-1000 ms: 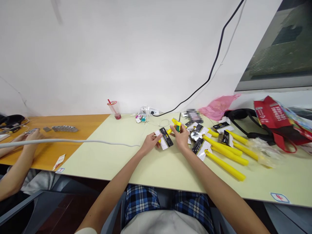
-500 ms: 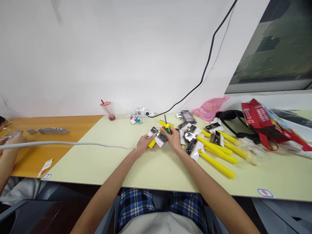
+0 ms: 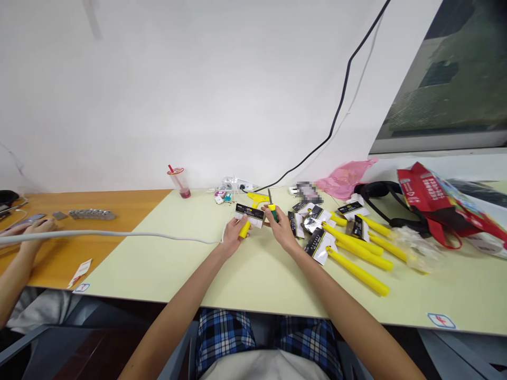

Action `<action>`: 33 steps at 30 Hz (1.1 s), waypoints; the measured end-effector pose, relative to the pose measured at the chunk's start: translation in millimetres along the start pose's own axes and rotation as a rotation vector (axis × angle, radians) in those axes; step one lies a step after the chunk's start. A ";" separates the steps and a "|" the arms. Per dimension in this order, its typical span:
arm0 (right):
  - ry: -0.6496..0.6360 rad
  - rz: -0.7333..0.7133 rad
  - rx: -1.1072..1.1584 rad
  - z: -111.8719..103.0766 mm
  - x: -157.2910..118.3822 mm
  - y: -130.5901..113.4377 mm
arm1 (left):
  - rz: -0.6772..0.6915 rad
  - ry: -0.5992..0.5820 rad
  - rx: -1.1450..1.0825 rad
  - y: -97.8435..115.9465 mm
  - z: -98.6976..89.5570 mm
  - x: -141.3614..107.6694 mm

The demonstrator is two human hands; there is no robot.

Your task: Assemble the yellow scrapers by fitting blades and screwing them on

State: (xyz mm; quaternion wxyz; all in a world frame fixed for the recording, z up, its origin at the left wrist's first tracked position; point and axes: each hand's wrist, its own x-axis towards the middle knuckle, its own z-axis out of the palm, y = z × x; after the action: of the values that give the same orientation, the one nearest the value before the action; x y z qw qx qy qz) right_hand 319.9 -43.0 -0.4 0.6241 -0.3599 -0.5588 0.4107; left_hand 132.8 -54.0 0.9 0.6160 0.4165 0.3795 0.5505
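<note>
Both arms (image 3: 186, 287) (image 3: 340, 301) inward | left hand (image 3: 236, 236) grips packaged yellow handle (image 3: 244, 229) | right hand (image 3: 282, 229) grips screwdriver (image 3: 273, 212)

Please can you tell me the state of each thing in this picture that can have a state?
Left hand: holding a printed card and a yellow handle.
Right hand: gripping a green-and-yellow screwdriver, shaft pointing up.
Plastic cup: upright, straw in, red liquid at the bottom.
Pink plastic bag: crumpled by the wall.
Power strip: black cable plugged in.
</note>
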 end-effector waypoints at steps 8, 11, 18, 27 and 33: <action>-0.022 0.049 -0.027 5.6 -8.9 -8.1 | 0.227 -0.024 0.009 0.9 -8.1 6.4; -0.094 0.093 -0.008 10.0 -15.4 -13.7 | 0.216 -0.046 -0.071 2.9 -8.0 4.3; -0.047 0.174 0.169 19.0 -19.3 -13.3 | 0.171 -0.125 -0.138 8.8 -3.3 -1.6; 0.063 0.283 0.316 14.9 -11.8 -3.1 | 0.067 -0.120 -0.019 6.1 -0.3 -1.9; 0.175 0.324 0.293 12.0 -6.4 7.7 | -0.024 -0.128 0.016 1.2 -0.6 -1.4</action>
State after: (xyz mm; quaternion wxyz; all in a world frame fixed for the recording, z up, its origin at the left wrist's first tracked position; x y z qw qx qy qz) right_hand 306.9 -45.9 -8.5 0.6416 -0.3846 -0.3721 0.5496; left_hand 131.7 -55.3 1.8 0.6423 0.4513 0.3487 0.5120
